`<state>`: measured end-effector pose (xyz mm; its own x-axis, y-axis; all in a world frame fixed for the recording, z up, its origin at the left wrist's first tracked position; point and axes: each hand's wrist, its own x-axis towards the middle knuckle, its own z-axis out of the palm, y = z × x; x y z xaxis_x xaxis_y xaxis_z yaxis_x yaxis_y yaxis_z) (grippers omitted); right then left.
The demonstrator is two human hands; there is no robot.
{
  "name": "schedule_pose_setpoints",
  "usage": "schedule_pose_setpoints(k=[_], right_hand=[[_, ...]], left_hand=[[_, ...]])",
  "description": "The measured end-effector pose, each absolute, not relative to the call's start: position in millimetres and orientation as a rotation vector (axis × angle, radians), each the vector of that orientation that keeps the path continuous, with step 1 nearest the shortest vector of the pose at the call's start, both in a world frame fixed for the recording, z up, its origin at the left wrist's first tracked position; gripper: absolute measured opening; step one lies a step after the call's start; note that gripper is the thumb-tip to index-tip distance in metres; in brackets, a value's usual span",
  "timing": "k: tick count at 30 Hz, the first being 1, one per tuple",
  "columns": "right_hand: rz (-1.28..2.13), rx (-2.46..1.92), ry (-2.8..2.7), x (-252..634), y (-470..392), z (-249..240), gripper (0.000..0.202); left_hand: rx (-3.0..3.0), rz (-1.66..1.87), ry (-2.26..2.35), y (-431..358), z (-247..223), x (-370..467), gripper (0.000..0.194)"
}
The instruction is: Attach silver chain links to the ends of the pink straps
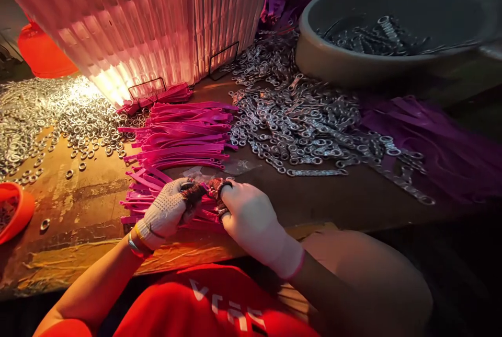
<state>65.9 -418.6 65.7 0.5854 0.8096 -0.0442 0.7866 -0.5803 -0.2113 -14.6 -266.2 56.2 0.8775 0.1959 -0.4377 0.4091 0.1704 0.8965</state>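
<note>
In the head view, my left hand (168,209), in a dotted white glove with dark, worn fingertips, is closed in a pinch. Close against it, my right hand (251,214) wears a plain white glove, its dark-tipped fingers curled together. A bit of pink strap (204,187) shows between the fingertips of both hands; most of it is hidden. Under and just beyond the hands lie bundled pink straps (186,136), with small loops at their ends. Left of them spread loose metal rings (96,130). Flat metal links with ringed ends (298,123) are heaped on the right.
A large grey basin (329,65) with metal pieces stands at the back right. Ribbed translucent panels (157,23) rise behind the straps, lit brightly from low left. An orange bowl (27,211) sits at the left edge. Purple straps (443,149) lie at far right.
</note>
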Motion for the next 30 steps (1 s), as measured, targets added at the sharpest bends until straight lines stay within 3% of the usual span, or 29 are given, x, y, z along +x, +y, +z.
schedule_pose_setpoints(k=[4, 9, 14, 18, 25, 30], right_hand=[[0.15, -2.668, -1.483, 60, -417, 68, 0.017], [0.16, -2.763, -1.347, 58, -416, 59, 0.017], [0.27, -2.766, -1.27, 60, -410, 56, 0.025], [0.514, -2.769, -1.308, 65, -407, 58, 0.023], [0.409, -2.677, -1.561, 68, -413, 37, 0.017], [0.553, -2.607, -1.72, 68, -415, 36, 0.018]], left_hand=[[1.404, -0.208, 0.517, -273, 48, -21, 0.043], [1.981, 0.01, 0.255, -270, 37, -21, 0.016], [1.832, -0.2, 0.296, -261, 24, -20, 0.025], [1.783, -0.137, 0.41, -262, 21, -22, 0.022], [1.854, -0.116, 0.396, -270, 9, -24, 0.019], [1.868, -0.217, 0.334, -268, 8, -21, 0.018]])
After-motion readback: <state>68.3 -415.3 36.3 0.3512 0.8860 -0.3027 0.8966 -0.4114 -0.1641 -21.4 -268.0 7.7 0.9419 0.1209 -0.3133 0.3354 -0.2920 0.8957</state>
